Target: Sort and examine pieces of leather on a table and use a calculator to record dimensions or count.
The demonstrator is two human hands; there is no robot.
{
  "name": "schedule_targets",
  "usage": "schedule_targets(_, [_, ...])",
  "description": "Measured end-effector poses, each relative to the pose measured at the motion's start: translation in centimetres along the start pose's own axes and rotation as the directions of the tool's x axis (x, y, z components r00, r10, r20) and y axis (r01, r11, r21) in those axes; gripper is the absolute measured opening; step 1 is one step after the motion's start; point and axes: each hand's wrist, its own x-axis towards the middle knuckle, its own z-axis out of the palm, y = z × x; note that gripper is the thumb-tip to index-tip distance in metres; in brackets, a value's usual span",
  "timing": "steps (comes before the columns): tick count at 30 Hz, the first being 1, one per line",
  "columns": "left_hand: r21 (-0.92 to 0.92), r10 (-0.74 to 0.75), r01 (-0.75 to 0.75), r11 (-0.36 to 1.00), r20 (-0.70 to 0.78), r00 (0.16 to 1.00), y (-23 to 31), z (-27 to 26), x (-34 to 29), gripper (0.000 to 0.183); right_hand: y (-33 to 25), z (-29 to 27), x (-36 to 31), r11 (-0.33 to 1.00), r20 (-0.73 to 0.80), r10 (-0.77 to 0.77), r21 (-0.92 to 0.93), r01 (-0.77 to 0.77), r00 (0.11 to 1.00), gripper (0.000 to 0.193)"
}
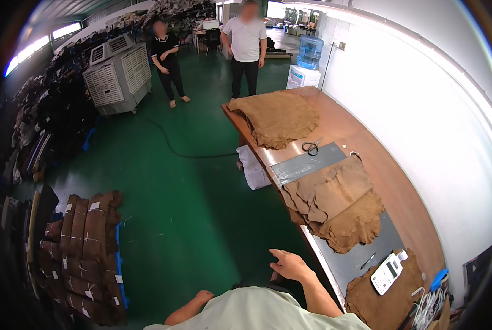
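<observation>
right grip (290, 266) apart, near table (393, 186); left grip (203, 297), cannot tell; hides (342, 192) on table

Dark lettering crosses the grey cooler (119, 77) at the upper left; blue print marks the white water dispenser (302, 77) at the upper right. White tags (95, 206) dot the brown rolls (78, 236) at the lower left, their markings too small to read.
</observation>
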Motion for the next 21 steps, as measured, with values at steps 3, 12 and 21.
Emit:
schedule_targets(3, [0.028,-0.07,0.07,0.997,0.001,0.998,-1.0,-0.5,-1.0,0.03,-0.2,0.2,-0.5,0.999,-0.028,-0.021,-0.025,0.02,0.999,0.055])
schedule_targets(12, [0.508,0.507,-0.582,0.635,0.294,0.81,-1.2,-1.2,6.5,0.019,2.7,-3.1,-6.1,0.96,-0.199,0.261,0.159,-0.232,0.945,0.051])
schedule_targets(21, [0.054,0.008,-0.018,0.998,0.184,0.983,19.2,2.6,8.9,0.018,16.4,0.3,-16.8,0.794,-0.405,0.606,0.266,-0.546,0.685,0.049])
